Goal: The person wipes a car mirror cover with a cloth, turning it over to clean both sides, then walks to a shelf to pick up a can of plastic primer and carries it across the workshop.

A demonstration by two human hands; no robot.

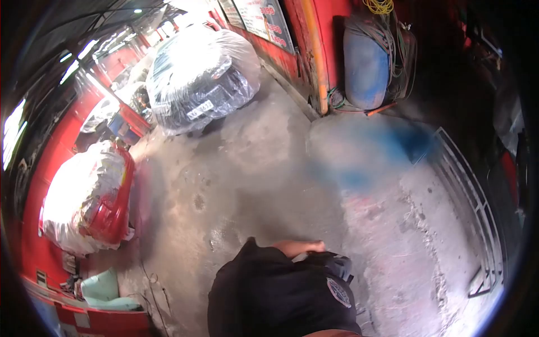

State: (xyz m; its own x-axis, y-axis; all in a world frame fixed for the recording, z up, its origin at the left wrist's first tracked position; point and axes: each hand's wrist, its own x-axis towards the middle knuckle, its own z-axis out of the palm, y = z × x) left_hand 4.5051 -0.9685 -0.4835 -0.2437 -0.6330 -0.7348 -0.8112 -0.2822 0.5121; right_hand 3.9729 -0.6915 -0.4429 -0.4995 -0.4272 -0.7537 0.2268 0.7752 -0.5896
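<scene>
My left hand shows just past the black shirt on my body, its forearm reaching across to the right. The fingers look curled in, and what they hold is too small to make out. Right beside and below this hand is a dark grey and black object, partly covered by the shirt. A round emblem is on the shirt. My right hand is hidden from view.
Ahead stands a car wrapped in clear plastic. A red vehicle under a white cover is at left. A blue barrel with hoses stands by an orange post. A metal frame lies along the right side of the concrete floor.
</scene>
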